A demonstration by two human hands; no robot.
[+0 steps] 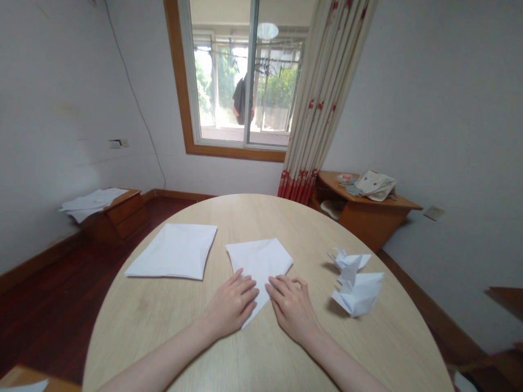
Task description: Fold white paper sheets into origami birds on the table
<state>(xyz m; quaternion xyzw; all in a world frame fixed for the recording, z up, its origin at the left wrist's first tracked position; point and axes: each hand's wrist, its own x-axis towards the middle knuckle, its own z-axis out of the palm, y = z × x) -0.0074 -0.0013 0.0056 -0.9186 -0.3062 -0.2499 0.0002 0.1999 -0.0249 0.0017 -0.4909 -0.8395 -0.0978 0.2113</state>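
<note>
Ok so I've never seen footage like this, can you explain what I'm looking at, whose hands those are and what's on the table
This is one picture from a camera worn on a person's head, looking forward and down, so the two bare arms belong to the wearer. There is no machine. The left hand and right hand lie flat on a partly folded paper, pressing it onto a round wooden table. Neither hand grips anything. To the left lies a paper stack; to the right sit two folded paper figures. Behind are a window, a curtain and low wooden cabinets.
</note>
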